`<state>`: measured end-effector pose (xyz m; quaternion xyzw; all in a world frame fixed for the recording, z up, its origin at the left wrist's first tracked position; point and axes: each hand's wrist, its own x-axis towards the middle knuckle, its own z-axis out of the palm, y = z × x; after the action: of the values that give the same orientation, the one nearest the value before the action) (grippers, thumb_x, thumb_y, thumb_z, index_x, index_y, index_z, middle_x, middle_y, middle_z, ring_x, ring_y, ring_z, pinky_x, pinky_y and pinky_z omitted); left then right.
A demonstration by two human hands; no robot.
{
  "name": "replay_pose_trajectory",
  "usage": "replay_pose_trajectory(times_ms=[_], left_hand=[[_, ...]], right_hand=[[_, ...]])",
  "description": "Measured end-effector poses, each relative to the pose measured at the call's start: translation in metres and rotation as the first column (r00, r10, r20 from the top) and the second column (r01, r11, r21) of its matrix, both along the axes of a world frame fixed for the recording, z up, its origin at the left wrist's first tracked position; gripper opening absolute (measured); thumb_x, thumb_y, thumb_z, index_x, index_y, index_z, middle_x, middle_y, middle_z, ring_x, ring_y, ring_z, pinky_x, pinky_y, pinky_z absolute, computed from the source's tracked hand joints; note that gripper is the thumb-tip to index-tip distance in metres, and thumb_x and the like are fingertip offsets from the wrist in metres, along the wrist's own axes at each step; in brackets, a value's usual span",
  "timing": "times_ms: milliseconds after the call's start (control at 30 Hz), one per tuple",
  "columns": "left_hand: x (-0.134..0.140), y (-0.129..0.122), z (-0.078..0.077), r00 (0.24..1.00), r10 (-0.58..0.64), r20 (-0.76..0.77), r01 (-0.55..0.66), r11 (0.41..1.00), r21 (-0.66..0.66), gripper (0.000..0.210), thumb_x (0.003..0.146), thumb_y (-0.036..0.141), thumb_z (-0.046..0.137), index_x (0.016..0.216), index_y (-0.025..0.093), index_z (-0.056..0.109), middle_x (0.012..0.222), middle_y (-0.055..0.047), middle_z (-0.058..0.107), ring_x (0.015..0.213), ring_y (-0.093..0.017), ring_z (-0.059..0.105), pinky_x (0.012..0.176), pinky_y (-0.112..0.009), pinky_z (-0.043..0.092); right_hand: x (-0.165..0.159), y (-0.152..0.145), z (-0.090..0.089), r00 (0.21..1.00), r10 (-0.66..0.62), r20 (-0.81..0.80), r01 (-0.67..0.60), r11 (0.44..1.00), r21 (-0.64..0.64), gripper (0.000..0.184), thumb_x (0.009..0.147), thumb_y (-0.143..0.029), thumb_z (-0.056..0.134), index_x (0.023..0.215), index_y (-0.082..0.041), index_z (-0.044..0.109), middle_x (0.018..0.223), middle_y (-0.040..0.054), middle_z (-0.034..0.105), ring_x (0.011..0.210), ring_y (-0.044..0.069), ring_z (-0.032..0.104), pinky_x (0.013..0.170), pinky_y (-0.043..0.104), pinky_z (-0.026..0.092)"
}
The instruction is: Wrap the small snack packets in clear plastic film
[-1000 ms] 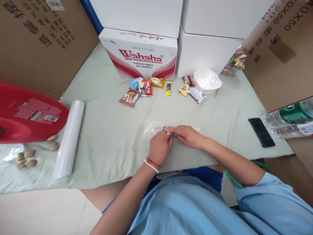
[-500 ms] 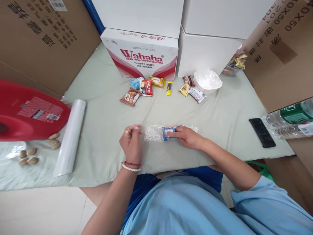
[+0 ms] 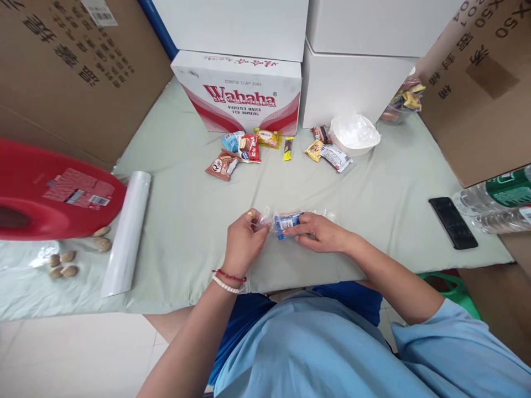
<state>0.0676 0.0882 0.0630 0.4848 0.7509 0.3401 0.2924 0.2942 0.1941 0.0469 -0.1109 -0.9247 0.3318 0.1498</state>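
A small blue snack packet lies near the table's front edge, inside or under a clear plastic bag that spreads out on both sides of it. My left hand is closed, with thumb and fingers pinching the gathered left end of the clear plastic. From the right, my right hand rests over the packet, its index finger pressed on the blue wrapper and its thumb side at the packet's right end. Part of the plastic is hidden beneath the right hand.
Several wrapped snacks lie before a Wahaha carton. A white bowl with clear plastic stands right of them. Left are a plastic roll, walnuts and a red jug; right, a phone and bottles.
My left hand has moved right to the plastic's left end and pinched it, bunching it toward the packet. The right hand stays on the packet. The view has shifted slightly.
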Motion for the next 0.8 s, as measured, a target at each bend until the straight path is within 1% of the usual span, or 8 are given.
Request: replay_pose_trajectory(times_ms=[167, 333, 433, 500, 533, 600, 700, 800], left_hand=[[0.038, 0.008, 0.002, 0.975, -0.17, 0.142, 0.147, 0.976, 0.162, 0.024, 0.094, 0.035, 0.059, 0.106, 0.019, 0.072, 0.095, -0.005, 0.066, 0.078, -0.017, 0.063, 0.071, -0.029, 0.052], [0.055, 0.004, -0.017, 0.957, -0.219, -0.19, 0.261, 0.936, 0.236, 0.037, 0.103, 0.027, 0.047, 0.13, 0.016, 0.071, 0.113, -0.011, 0.062, 0.096, -0.02, 0.065, 0.087, -0.035, 0.056], [0.056, -0.004, -0.029, 0.906, -0.208, -0.369, 0.307, 0.923, 0.233, 0.04, 0.104, 0.022, 0.047, 0.139, 0.019, 0.066, 0.122, -0.012, 0.061, 0.095, -0.019, 0.065, 0.084, -0.033, 0.055], [0.058, -0.007, -0.035, 0.872, -0.202, -0.446, 0.33, 0.916, 0.229, 0.04, 0.105, 0.02, 0.044, 0.14, 0.021, 0.064, 0.123, -0.011, 0.061, 0.094, -0.019, 0.064, 0.082, -0.032, 0.055], [0.059, -0.008, -0.037, 0.858, -0.197, -0.474, 0.335, 0.914, 0.227, 0.041, 0.106, 0.019, 0.043, 0.14, 0.022, 0.064, 0.123, -0.01, 0.062, 0.094, -0.019, 0.064, 0.081, -0.031, 0.054], [0.061, -0.01, -0.041, 0.841, -0.183, -0.51, 0.333, 0.917, 0.221, 0.041, 0.107, 0.019, 0.04, 0.14, 0.025, 0.064, 0.12, -0.009, 0.063, 0.093, -0.02, 0.063, 0.079, -0.031, 0.053], [0.063, -0.011, -0.044, 0.827, -0.174, -0.535, 0.327, 0.922, 0.206, 0.042, 0.109, 0.021, 0.037, 0.141, 0.027, 0.063, 0.119, -0.009, 0.063, 0.093, -0.02, 0.063, 0.078, -0.03, 0.052], [0.065, -0.011, -0.045, 0.807, -0.186, -0.561, 0.336, 0.925, 0.176, 0.042, 0.11, 0.024, 0.035, 0.141, 0.027, 0.063, 0.114, -0.008, 0.064, 0.092, -0.021, 0.062, 0.076, -0.03, 0.051]], right_hand=[[-0.002, -0.001, 0.002, 0.999, 0.026, 0.026, -0.026, 1.0, -0.001, 0.034, 0.097, -0.019, 0.059, 0.124, -0.02, 0.079, 0.098, 0.011, 0.066, 0.095, 0.025, 0.061, 0.09, 0.039, 0.052], [0.026, 0.008, 0.018, 0.996, 0.083, -0.042, -0.09, 0.966, -0.243, 0.027, 0.103, -0.034, 0.06, 0.117, -0.022, 0.081, 0.109, 0.0106, 0.073, 0.103, 0.023, 0.066, 0.095, 0.038, 0.053], [0.045, 0.019, 0.02, 0.945, -0.326, -0.011, 0.311, 0.91, -0.274, 0.033, 0.107, -0.04, 0.054, 0.124, -0.023, 0.077, 0.114, 0.0102, 0.075, 0.109, 0.024, 0.067, 0.101, 0.04, 0.051], [0.05, 0.024, 0.013, 0.799, -0.589, 0.12, 0.6, 0.79, -0.126, 0.037, 0.104, -0.043, 0.058, 0.126, -0.02, 0.075, 0.116, 0.0136, 0.074, 0.113, 0.029, 0.064, 0.105, 0.047, 0.048], [0.051, 0.024, 0.008, 0.735, -0.65, 0.191, 0.668, 0.743, -0.043, 0.039, 0.1, -0.046, 0.064, 0.125, -0.019, 0.075, 0.117, 0.0154, 0.072, 0.116, 0.033, 0.061, 0.107, 0.05, 0.046], [0.049, 0.021, 0.0, 0.68, -0.667, 0.304, 0.688, 0.724, 0.051, 0.037, 0.091, -0.046, 0.075, 0.115, -0.018, 0.077, 0.118, 0.0168, 0.07, 0.123, 0.037, 0.055, 0.109, 0.052, 0.045], [0.047, 0.012, -0.001, 0.706, -0.632, 0.319, 0.656, 0.754, 0.044, 0.014, 0.086, -0.03, 0.075, 0.098, -0.021, 0.074, 0.118, 0.0133, 0.067, 0.124, 0.034, 0.053, 0.106, 0.045, 0.045], [0.046, 0.007, 0.018, 0.72, -0.631, 0.288, 0.667, 0.744, -0.037, 0.005, 0.09, -0.025, 0.064, 0.092, -0.021, 0.067, 0.106, 0.0085, 0.068, 0.1, 0.024, 0.061, 0.09, 0.035, 0.048]])
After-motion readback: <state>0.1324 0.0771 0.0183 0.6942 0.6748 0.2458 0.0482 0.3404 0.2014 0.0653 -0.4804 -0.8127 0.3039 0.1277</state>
